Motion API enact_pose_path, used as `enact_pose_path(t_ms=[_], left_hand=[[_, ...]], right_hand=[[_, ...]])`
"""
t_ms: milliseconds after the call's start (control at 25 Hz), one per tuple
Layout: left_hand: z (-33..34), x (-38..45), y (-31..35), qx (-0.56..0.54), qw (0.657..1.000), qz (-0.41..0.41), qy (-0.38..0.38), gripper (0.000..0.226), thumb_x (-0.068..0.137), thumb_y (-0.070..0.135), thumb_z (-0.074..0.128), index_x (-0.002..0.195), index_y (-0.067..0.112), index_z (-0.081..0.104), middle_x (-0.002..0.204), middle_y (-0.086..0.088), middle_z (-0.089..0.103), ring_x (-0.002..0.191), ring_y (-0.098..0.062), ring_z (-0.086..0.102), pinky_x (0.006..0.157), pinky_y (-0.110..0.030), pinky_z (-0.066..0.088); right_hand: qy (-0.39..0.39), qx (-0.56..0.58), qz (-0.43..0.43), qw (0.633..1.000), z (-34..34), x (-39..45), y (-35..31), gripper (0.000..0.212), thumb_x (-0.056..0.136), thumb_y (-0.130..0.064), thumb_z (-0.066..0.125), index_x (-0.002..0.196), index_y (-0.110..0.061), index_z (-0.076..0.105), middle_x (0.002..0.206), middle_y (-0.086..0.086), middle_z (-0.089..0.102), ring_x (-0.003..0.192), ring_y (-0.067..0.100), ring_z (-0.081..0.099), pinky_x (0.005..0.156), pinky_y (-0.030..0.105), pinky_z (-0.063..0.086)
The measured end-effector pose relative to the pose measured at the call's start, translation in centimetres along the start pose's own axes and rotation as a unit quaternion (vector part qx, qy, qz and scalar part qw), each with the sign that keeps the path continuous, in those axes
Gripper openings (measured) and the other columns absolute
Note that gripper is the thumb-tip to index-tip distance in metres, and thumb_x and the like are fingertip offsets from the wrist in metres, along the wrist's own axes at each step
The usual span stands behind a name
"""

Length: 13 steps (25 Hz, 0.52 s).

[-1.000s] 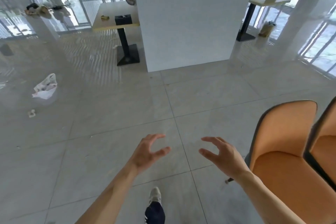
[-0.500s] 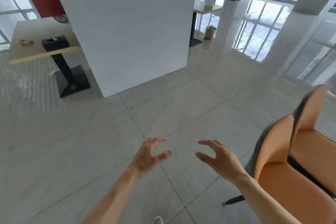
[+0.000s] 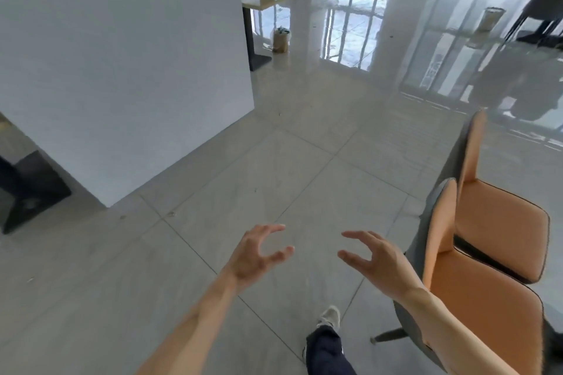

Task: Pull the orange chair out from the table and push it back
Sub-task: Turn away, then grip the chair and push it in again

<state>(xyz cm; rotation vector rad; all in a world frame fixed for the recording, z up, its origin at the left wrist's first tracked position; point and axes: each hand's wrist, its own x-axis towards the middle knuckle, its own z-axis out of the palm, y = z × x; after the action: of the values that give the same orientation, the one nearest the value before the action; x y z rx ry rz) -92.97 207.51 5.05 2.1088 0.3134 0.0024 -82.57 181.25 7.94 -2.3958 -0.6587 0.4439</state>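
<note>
Two orange chairs with grey backs stand side by side at the right. The nearer orange chair [image 3: 475, 292] is just right of my right forearm; the farther orange chair [image 3: 499, 222] stands behind it. My left hand [image 3: 256, 256] and my right hand [image 3: 377, 259] hover over the floor in front of me, fingers spread and curled, holding nothing. My right hand is a short way left of the nearer chair's backrest, not touching it. The table these chairs belong to is out of view.
A big white block wall [image 3: 122, 70] fills the upper left. A black table base [image 3: 27, 192] sits at the left edge. Another table [image 3: 259, 0] with a paper bag [image 3: 281, 39] at its foot stands behind the wall. Glossy tiled floor stretches ahead; my foot [image 3: 329, 316] is below.
The view has swung to the right, so the wall and the black table base slid left and both chairs show more fully. Both hands stay open in the same pose.
</note>
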Motion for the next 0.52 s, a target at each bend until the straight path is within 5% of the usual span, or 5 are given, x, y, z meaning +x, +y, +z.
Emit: enact_pose_path(t_ms=[200, 520], left_hand=[[0.1, 10.9, 2.8, 0.018, 0.999, 0.013, -0.034, 0.05, 0.082, 0.047, 0.073, 0.128, 0.036, 0.058, 0.13, 0.014, 0.053, 0.123, -0.001, 0.045, 0.094, -0.006, 0.029], [4.7, 26.4, 9.8, 0.042, 0.99, 0.075, -0.115, 0.051, 0.084, 0.041, 0.074, 0.131, 0.029, 0.058, 0.134, 0.01, 0.053, 0.127, -0.007, 0.045, 0.111, -0.028, 0.033]], right_hand=[[0.032, 0.026, 0.017, 0.999, -3.4, 8.4, 3.0, 0.05, 0.085, -0.059, 0.059, 0.13, -0.038, 0.054, 0.13, -0.014, 0.055, 0.12, 0.006, 0.051, 0.099, 0.026, 0.04], [0.085, 0.043, 0.085, 0.992, -11.0, 16.2, 9.7, 0.055, 0.083, -0.063, 0.056, 0.131, -0.038, 0.052, 0.132, -0.015, 0.054, 0.119, 0.006, 0.053, 0.104, 0.034, 0.045]])
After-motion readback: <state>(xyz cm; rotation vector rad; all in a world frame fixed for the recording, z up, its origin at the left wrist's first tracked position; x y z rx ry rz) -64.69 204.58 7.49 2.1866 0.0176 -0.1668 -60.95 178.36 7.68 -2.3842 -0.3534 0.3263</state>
